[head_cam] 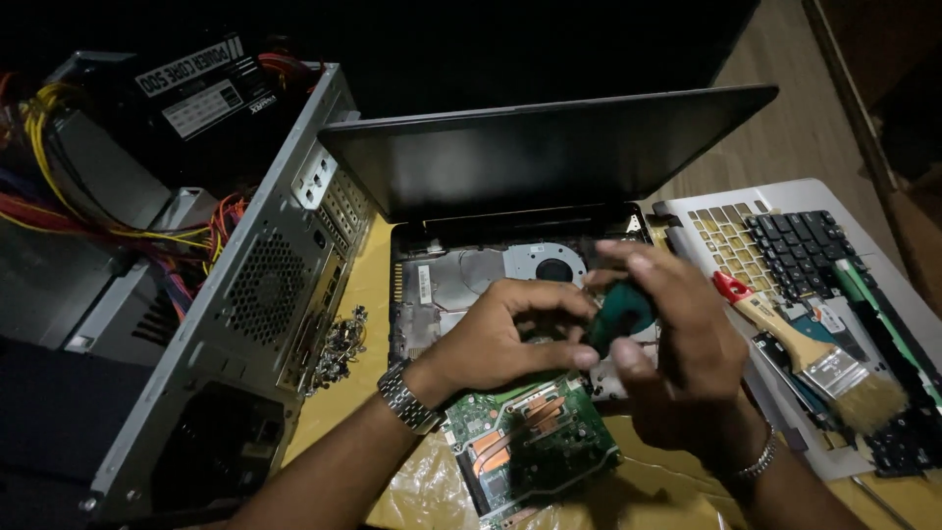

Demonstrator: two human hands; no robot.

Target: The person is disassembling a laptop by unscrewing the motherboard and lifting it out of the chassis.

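Both my hands meet above an opened black laptop point(510, 162) whose bottom shell shows a round fan point(549, 265). My right hand point(677, 353) grips a small dark green object point(620, 312), blurred, between thumb and fingers. My left hand point(500, 339), with a metal watch on the wrist, touches the same object with its fingertips. Below the hands a green circuit board point(525, 442) with copper heat pipes lies on a yellowish sheet point(432, 491).
An open grey desktop case point(255, 294) with bundled coloured wires and a black power supply point(211, 93) stands at the left. A small heap of screws point(339, 348) lies beside it. At the right a removed laptop keyboard panel point(785, 245) carries a paintbrush point(814, 353).
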